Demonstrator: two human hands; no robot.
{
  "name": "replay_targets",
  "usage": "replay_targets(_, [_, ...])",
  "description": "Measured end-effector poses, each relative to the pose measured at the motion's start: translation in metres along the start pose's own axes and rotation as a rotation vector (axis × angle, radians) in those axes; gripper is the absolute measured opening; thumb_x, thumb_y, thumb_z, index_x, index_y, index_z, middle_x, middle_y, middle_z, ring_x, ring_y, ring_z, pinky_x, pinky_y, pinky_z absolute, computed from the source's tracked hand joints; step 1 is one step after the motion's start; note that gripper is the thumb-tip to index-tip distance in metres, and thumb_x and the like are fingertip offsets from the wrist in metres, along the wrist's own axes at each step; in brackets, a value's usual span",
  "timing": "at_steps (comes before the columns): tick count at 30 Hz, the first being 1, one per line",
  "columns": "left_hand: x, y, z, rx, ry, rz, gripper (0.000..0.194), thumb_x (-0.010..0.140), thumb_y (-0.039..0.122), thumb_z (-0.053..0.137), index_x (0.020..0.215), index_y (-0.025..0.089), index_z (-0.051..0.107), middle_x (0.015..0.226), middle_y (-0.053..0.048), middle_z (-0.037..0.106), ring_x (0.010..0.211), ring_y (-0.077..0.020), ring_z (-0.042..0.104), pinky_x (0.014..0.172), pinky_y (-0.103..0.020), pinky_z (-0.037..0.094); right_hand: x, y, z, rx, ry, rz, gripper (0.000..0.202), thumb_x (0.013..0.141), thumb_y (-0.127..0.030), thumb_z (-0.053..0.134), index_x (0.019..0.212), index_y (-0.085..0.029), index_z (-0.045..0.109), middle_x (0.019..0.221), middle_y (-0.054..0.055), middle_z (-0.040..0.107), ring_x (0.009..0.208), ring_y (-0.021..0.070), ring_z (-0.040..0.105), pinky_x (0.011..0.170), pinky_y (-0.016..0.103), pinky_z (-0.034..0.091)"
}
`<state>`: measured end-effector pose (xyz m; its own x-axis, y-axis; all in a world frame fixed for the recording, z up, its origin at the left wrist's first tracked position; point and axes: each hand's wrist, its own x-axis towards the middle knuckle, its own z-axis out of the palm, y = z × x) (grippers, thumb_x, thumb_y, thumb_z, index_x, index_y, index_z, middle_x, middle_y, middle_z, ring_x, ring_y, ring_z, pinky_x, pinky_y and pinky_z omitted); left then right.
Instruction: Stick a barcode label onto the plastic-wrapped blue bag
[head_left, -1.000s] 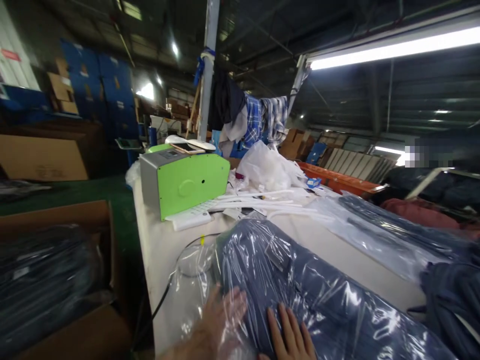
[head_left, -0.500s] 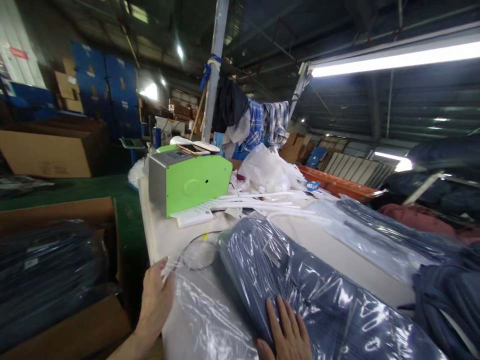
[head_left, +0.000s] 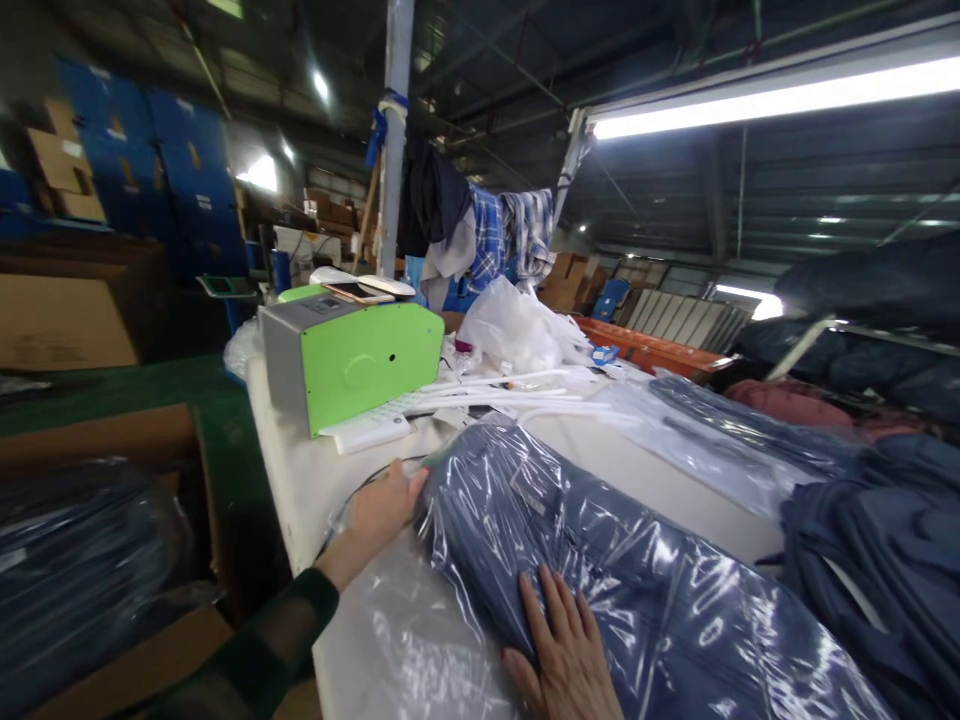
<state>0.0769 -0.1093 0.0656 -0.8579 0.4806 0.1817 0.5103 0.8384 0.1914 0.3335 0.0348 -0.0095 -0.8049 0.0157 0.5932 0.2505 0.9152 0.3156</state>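
Note:
A folded dark blue garment [head_left: 637, 560] lies on the white table inside a clear plastic bag [head_left: 536, 480]. My right hand [head_left: 566, 645] rests flat on the bagged garment, its fingers stretched out and slightly spread. At the bag's far left end, my left hand [head_left: 379, 510] pinches the loose plastic between closed fingers, their tips partly hidden. Beneath that hand runs a thin dark loop [head_left: 352, 495], mostly covered. Loose clear plastic [head_left: 427, 620] spreads over the table between both hands.
A green-and-grey machine [head_left: 371, 362] stands at the table's back left, a phone [head_left: 358, 292] on top. White strips [head_left: 510, 395] and a white plastic bundle [head_left: 502, 330] lie behind the garment. Blue garments [head_left: 877, 560] pile at right. An open carton [head_left: 202, 490] holds bagged garments at left.
My left hand has moved right and away from me, bringing the plastic edge to the garment's end. My right hand stays flat on the bag. The view has shifted slightly right.

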Motion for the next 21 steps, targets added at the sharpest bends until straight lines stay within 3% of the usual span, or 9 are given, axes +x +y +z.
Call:
replay_targets(5, [-0.009,-0.034,0.010,0.070,-0.089,0.053,0.043,0.096,0.043,0.029,0.103,0.011,0.057,0.073,-0.012,0.068,0.075,-0.0316,0.069,0.067,-0.042,0.054,0.000,-0.008,-0.012,0.114,-0.213,0.120,0.074,0.089,-0.059,0.045,0.149,-0.026,0.019,0.147,0.010,0.036,0.131,0.0303,0.042,0.099,0.052,0.046])
replay_targets(8, [-0.009,-0.038,0.003,0.101,-0.088,0.067,0.042,0.096,0.038,0.030,0.100,0.009,0.059,0.071,-0.013,0.067,0.073,-0.0320,0.068,0.067,-0.043,0.054,0.002,-0.010,-0.017,0.232,-0.352,0.186,0.071,0.088,-0.055,0.049,0.148,-0.030,0.020,0.150,0.007,0.028,0.136,0.0304,0.033,0.105,0.055,0.040])
replay_targets(10, [-0.010,-0.028,-0.009,0.122,0.059,0.103,0.043,0.095,0.032,0.027,0.108,0.003,0.057,0.088,-0.020,0.067,0.085,-0.0351,0.066,0.073,-0.048,0.053,0.003,-0.011,-0.019,0.289,-0.400,0.216,0.072,0.089,-0.051,0.051,0.148,-0.031,0.017,0.152,0.007,0.025,0.138,0.0303,0.028,0.107,0.057,0.036])
replay_targets(12, [-0.016,-0.007,-0.022,0.127,0.284,0.185,0.046,0.095,0.027,0.024,0.121,-0.001,0.050,0.113,-0.025,0.061,0.105,-0.0366,0.059,0.083,-0.052,0.050,0.003,-0.011,-0.019,0.328,-0.410,0.233,0.072,0.089,-0.050,0.051,0.148,-0.032,0.014,0.152,0.007,0.023,0.139,0.0300,0.025,0.108,0.057,0.034])
replay_targets(14, [-0.026,0.022,-0.025,0.098,0.449,0.372,0.047,0.097,0.030,0.024,0.130,0.005,0.046,0.132,-0.019,0.052,0.123,-0.0323,0.047,0.096,-0.050,0.044,0.003,-0.012,-0.019,0.345,-0.402,0.247,0.072,0.089,-0.051,0.050,0.148,-0.032,0.013,0.153,0.007,0.022,0.140,0.0296,0.023,0.109,0.057,0.031])
replay_targets(17, [-0.044,0.062,0.001,0.008,0.459,0.786,0.044,0.096,0.042,0.032,0.134,0.025,0.048,0.144,-0.007,0.044,0.136,-0.0278,0.034,0.110,-0.048,0.030,0.003,-0.014,-0.021,0.353,-0.407,0.271,0.070,0.090,-0.052,0.049,0.148,-0.030,0.017,0.153,0.008,0.021,0.140,0.0293,0.020,0.111,0.057,0.028])
replay_targets(18, [-0.049,0.070,0.015,-0.014,0.437,0.854,0.044,0.095,0.047,0.035,0.134,0.031,0.048,0.145,-0.005,0.043,0.136,-0.0294,0.034,0.110,-0.051,0.026,0.004,-0.014,-0.023,0.360,-0.417,0.271,0.069,0.090,-0.052,0.049,0.148,-0.029,0.019,0.153,0.008,0.021,0.140,0.0293,0.020,0.111,0.057,0.028])
replay_targets(21, [-0.056,0.075,0.059,-0.019,0.445,0.850,0.044,0.093,0.052,0.039,0.129,0.033,0.054,0.138,-0.006,0.052,0.128,-0.0334,0.043,0.105,-0.050,0.027,0.009,-0.014,-0.030,0.402,-0.438,0.261,0.066,0.091,-0.056,0.044,0.147,-0.027,0.023,0.153,0.009,0.022,0.140,0.0283,0.020,0.112,0.055,0.028])
